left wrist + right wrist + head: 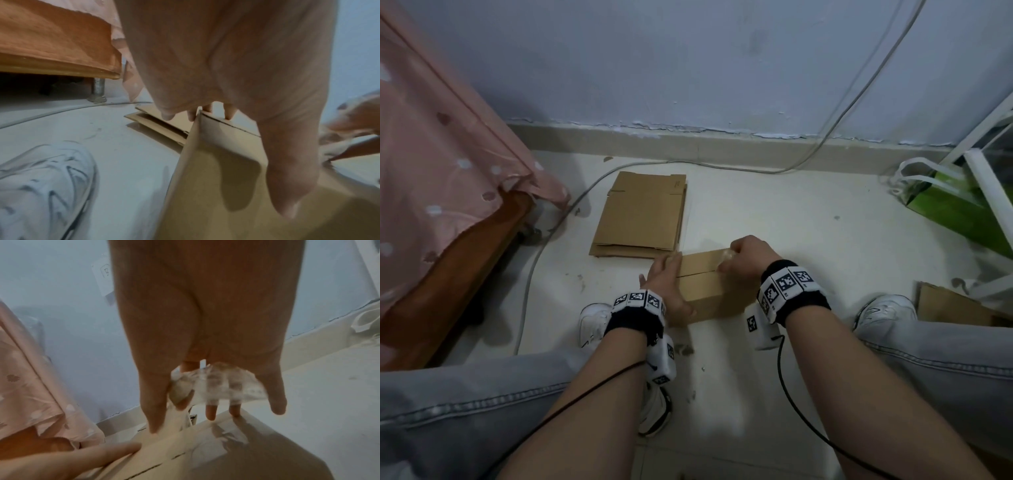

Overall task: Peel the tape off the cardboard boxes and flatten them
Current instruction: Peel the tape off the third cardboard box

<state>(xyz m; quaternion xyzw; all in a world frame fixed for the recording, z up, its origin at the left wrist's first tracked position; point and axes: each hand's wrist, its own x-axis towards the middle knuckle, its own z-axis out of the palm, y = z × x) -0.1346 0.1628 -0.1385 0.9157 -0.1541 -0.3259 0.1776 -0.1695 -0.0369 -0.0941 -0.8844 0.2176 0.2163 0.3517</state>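
Observation:
A small brown cardboard box [705, 287] stands on the white floor between my feet, a slit running along its top. My left hand [669, 279] presses on its left end, fingers straight across the top and the thumb [287, 178] down the near face [216, 178]. My right hand [738, 258] is over the top's far right end and pinches a crumpled wad of clear tape [216, 382], which still runs down to the box [205, 454]. A stack of flattened boxes [640, 216] lies just beyond, to the left, also low in the left wrist view [156, 126].
A bed with a pink sheet [431, 154] and a wooden frame [455, 270] fills the left. A grey cable [551, 236] crosses the floor. A green bag [955, 209] and white rack [986, 185] stand right, more cardboard [955, 308] by my right shoe [887, 311].

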